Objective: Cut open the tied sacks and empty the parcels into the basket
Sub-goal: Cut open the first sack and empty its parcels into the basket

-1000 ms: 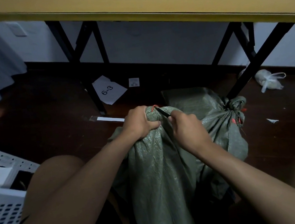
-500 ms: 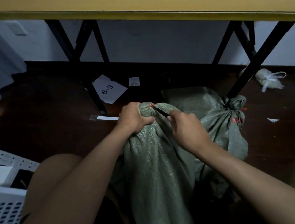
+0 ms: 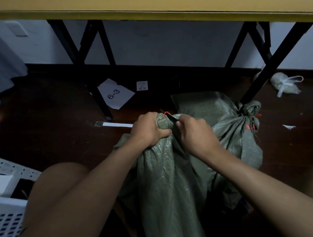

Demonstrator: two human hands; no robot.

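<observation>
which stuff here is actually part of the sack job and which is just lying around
Job: near sack, its red tie, black cutter, left hand, right hand, second tied sack, white basket.

Lying about: 6-3 paper, small plastic bag, white strip.

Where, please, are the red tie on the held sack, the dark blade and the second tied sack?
red tie [image 3: 163, 115], head view, on its loop at the neck of the held sack.
dark blade [image 3: 172, 118], head view, mid-length.
second tied sack [image 3: 232, 128], head view, on its side below the knot.
</observation>
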